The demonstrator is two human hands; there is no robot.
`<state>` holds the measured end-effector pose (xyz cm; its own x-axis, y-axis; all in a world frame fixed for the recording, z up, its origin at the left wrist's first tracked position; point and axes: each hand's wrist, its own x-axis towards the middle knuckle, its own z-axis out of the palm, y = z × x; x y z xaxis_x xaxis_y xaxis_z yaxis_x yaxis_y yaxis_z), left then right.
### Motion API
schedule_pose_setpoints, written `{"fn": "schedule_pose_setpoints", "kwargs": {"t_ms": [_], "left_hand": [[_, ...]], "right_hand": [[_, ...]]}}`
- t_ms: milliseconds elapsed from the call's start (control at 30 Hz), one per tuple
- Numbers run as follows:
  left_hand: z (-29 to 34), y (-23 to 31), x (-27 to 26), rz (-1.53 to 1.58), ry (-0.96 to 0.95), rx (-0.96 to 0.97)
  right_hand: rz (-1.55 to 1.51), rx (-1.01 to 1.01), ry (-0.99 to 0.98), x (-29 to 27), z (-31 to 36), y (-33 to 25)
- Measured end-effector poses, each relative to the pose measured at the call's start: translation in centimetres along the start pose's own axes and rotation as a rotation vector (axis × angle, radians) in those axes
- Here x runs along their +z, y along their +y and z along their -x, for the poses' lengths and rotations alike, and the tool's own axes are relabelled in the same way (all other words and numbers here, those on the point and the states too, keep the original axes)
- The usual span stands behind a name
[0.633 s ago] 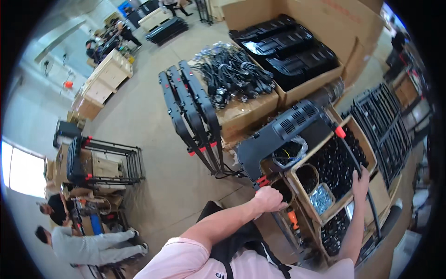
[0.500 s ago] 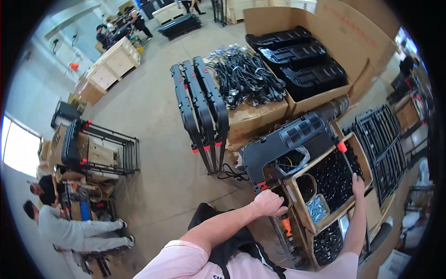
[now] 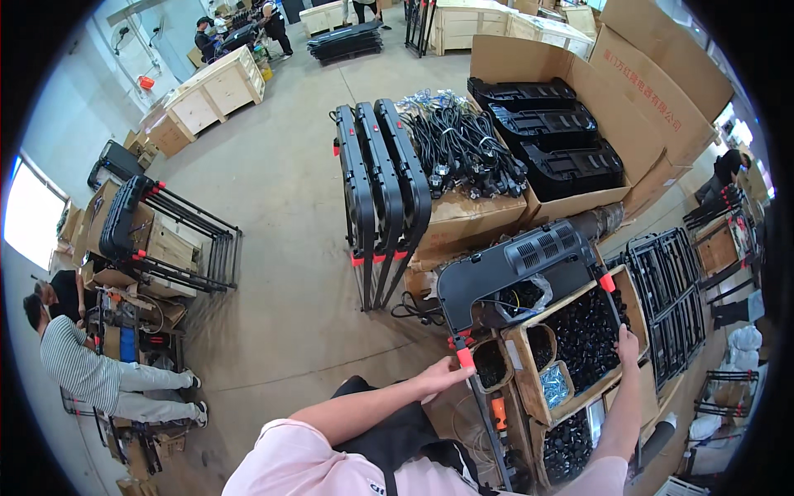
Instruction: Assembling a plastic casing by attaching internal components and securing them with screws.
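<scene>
A black plastic housing (image 3: 529,252) with vent slots lies over the bench, with a black metal tube leg running from each end toward me. My left hand (image 3: 447,377) is at the near-left corner. Its fingertips press on the red clip (image 3: 466,357) where the left leg meets the housing; some fingers are hidden. My right hand (image 3: 628,345) is closed round the right leg, below another red clip (image 3: 608,283). Under the frame sits a cardboard bin of small black parts (image 3: 579,339), with a smaller box of silver screws (image 3: 555,384) in its near corner.
An orange-handled power screwdriver (image 3: 499,412) hangs beside the left leg. Three black frames (image 3: 368,182) stand beyond, beside bundled power cords (image 3: 463,140) and a carton of black housings (image 3: 562,140). More tube frames (image 3: 666,289) lie right. Co-workers (image 3: 83,364) are at left.
My left hand has slid off its fuller wrap at the left corner, leaving the red clip more visible. My right hand stays on the right leg. The whole view has shifted.
</scene>
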<state>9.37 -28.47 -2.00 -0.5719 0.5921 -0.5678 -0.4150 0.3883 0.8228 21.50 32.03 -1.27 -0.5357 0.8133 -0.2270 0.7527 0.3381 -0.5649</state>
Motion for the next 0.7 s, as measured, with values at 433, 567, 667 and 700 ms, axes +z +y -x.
{"fn": "schedule_pose_setpoints", "kwargs": {"t_ms": [433, 567, 667, 700], "left_hand": [[6.5, 0.0, -3.3, 0.809, -0.192, -0.240], [10.6, 3.3, -8.5, 0.849, -0.228, -0.116], [12.7, 5.0, -13.5, 0.981, -0.265, 0.104], [13.5, 5.5, -15.4, 1.027, -0.258, 0.180]], "right_hand": [[-0.010, -0.281, 0.071, -14.3, 20.2, -17.1], [0.030, -0.301, 0.258, -18.6, 29.5, -24.0], [0.048, -0.348, 0.411, -21.2, 37.8, -30.0], [0.064, -0.341, 0.412, -21.4, 40.7, -32.2]]}}
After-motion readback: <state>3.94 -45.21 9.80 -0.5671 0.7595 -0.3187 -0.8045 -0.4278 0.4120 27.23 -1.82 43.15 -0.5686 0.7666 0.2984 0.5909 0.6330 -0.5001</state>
